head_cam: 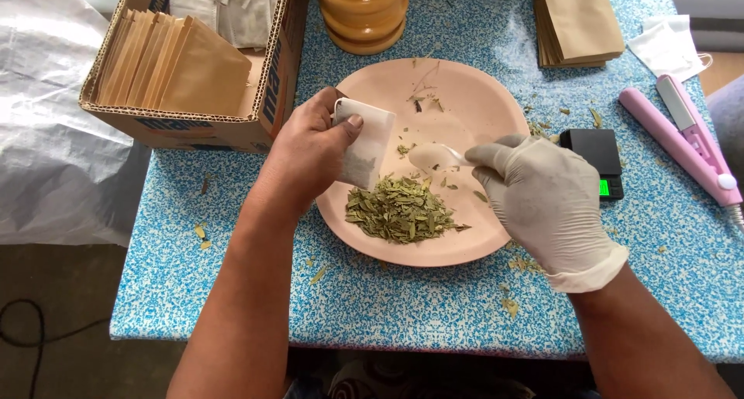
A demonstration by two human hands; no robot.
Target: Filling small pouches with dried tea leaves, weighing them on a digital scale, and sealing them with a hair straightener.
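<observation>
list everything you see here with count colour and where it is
plate: one, pink, centre of the table
dried leaves: one pile, green, near side of the plate
spoon: one, white, over the plate
tea bag: one, white, above the plate's left edge
cardboard box: one, brown, far left, holding brown envelopes
brown envelopes: one stack, far right
pocket scale: one, black, right of the plate
heat sealer: one, pink, right edge
face mask: one, white, far right
jar: one, amber, behind the plate
table: one, blue speckled
left hand: bare, holds the tea bag
right hand: white glove, holds the spoon
</observation>
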